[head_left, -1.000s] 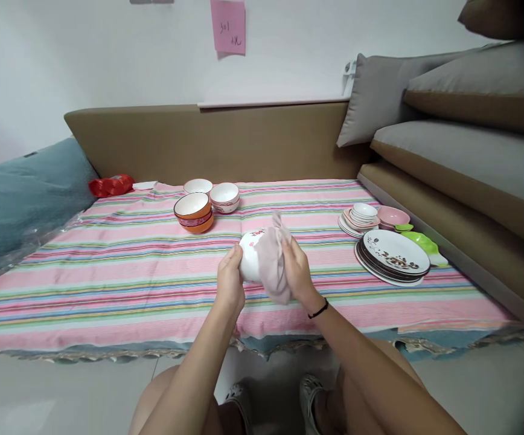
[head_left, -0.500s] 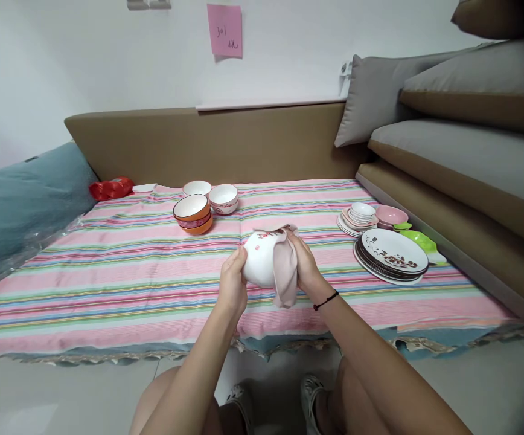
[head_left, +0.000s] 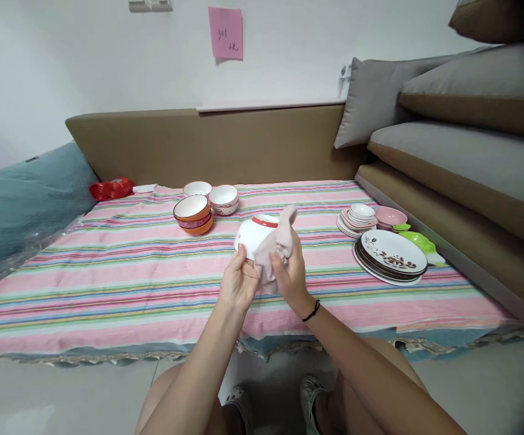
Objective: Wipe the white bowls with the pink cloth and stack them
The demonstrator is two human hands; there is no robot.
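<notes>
My left hand (head_left: 238,281) grips a white bowl (head_left: 250,234) with a red rim band from below, held above the striped cloth (head_left: 121,266). My right hand (head_left: 289,273) presses a pale pink rag (head_left: 274,248) against the bowl's right side, fingers closed around the rag. The rag covers part of the bowl and one corner sticks up. The bowl is tilted with its rim facing away from me.
A stack of orange bowls (head_left: 192,214) and two white bowls (head_left: 223,198) stand at the back left. Stacked flowered plates (head_left: 391,255), small saucers (head_left: 361,215), a pink bowl (head_left: 391,215) and a green dish (head_left: 420,242) lie right. Sofa cushions (head_left: 447,151) rise on the right.
The bowl has turned in my hands, its rim now facing away. My right hand with the rag has shifted from the bowl's side toward its underside.
</notes>
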